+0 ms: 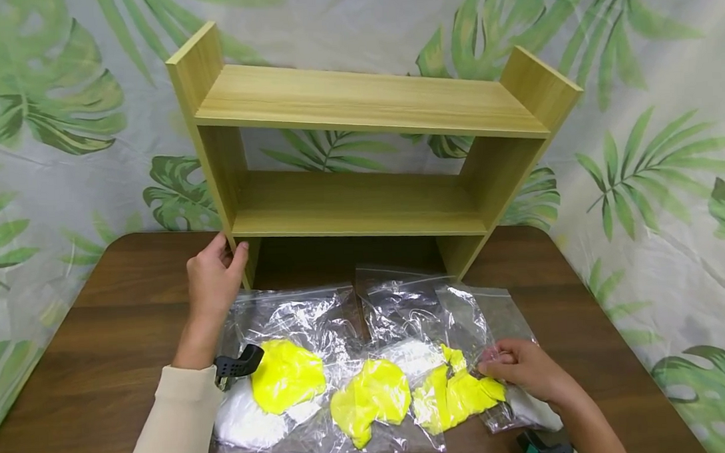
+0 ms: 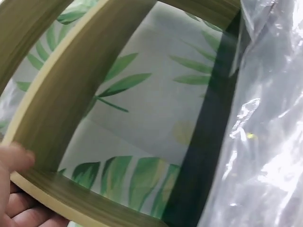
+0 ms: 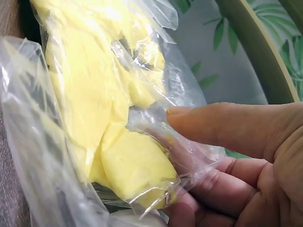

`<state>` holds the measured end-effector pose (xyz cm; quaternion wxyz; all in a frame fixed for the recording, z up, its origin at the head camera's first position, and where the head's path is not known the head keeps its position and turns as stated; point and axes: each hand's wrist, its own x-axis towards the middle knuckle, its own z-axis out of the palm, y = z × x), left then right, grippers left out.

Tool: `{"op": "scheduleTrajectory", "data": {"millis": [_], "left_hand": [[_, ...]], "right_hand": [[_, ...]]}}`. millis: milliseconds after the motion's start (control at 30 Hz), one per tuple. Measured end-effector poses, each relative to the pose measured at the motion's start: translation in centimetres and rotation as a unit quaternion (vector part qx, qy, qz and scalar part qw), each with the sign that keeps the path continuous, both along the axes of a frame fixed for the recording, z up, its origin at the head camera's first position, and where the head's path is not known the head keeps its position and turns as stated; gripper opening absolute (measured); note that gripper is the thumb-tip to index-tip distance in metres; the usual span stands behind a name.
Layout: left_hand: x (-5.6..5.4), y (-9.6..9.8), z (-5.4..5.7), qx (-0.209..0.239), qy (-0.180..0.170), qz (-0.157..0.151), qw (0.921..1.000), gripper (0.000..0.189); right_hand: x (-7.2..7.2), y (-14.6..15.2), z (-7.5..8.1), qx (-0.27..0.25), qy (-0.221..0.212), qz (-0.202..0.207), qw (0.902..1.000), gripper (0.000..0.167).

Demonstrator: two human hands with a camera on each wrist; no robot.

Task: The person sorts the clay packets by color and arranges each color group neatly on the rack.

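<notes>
A light wood shelf (image 1: 361,198) with two boards stands toward the back of the table. My left hand (image 1: 213,278) grips its left side panel low down, the thumb (image 2: 16,157) on the inner side and the fingers outside. Several clear zip bags lie overlapping before the shelf, holding flat, soft yellow masses and white ones. At the right end, my right hand (image 1: 526,369) pinches the edge of a clear zip bag (image 3: 137,113) with a crumpled yellow mass (image 3: 87,104) inside. Some of that hand's fingers show through the plastic.
The dark brown table (image 1: 109,342) has rounded back corners. Behind it hangs a leaf-patterned cloth (image 1: 642,177). A round yellow mass (image 1: 286,376) lies in the left bag, and another yellow mass (image 1: 377,396) lies in the middle.
</notes>
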<state>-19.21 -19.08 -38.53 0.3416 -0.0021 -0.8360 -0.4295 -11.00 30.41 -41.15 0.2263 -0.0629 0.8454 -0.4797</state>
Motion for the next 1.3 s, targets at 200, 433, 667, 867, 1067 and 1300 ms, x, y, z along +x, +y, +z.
{"op": "scheduleTrajectory", "data": {"millis": [200,433,667,867,1067,1300], "left_hand": [[0.1,0.4,0.9,0.026,-0.023,-0.019,0.9992,0.030],[-0.5,0.4,1.5,0.044,-0.033,0.002,0.9985,0.035],[-1.4,0.6,2.0,0.057,-0.044,0.020,0.9972,0.039],[-1.5,1.0,2.0,0.051,-0.048,0.025,0.9972,0.038],[-1.3,1.2,2.0,0.052,-0.054,0.021,0.9969,0.038],[-1.4,1.2,1.9,0.049,-0.045,0.029,0.9974,0.036]], "right_hand": [[0.0,0.3,-0.1,-0.043,-0.006,0.004,0.9991,0.029],[-0.4,0.4,0.5,-0.028,0.010,0.010,0.9995,0.027],[-0.9,-0.1,0.7,-0.043,-0.015,-0.012,0.9989,0.036],[-1.0,0.1,0.3,-0.040,-0.027,-0.004,0.9988,0.035],[-1.0,0.2,0.0,-0.058,-0.008,0.039,0.9975,0.023],[-1.0,0.0,-0.1,-0.076,-0.024,0.039,0.9960,0.030]]}}
